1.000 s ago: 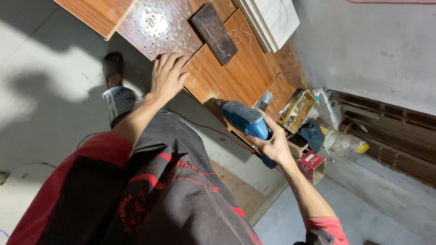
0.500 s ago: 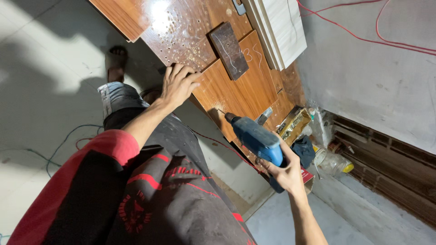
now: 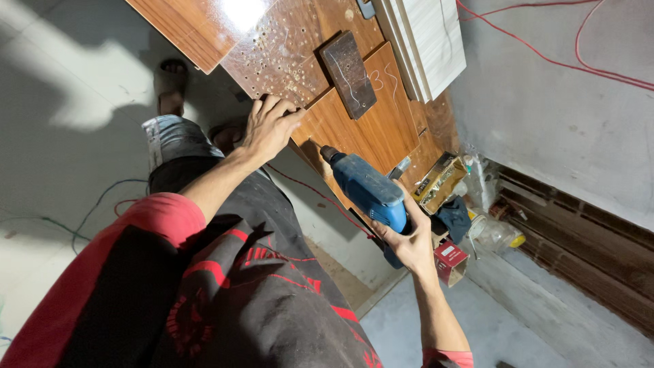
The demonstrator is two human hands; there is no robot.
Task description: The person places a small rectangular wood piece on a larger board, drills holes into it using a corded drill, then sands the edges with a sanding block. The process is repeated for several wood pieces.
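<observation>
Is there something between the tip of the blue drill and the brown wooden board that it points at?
Nothing visible. The blue drill in the right hand has its bit at the edge of the wooden board; the left hand presses beside it.

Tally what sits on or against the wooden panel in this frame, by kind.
Hands: 2, the left hand flat on the wooden panel, the right hand gripping
Blue drill: 1
Dark wood block: 1
Total: 4

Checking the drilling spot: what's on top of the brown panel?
On the panel lie a dark wood block and the left hand; the drill tip meets its edge. What the block and hand cover is hidden.
</observation>
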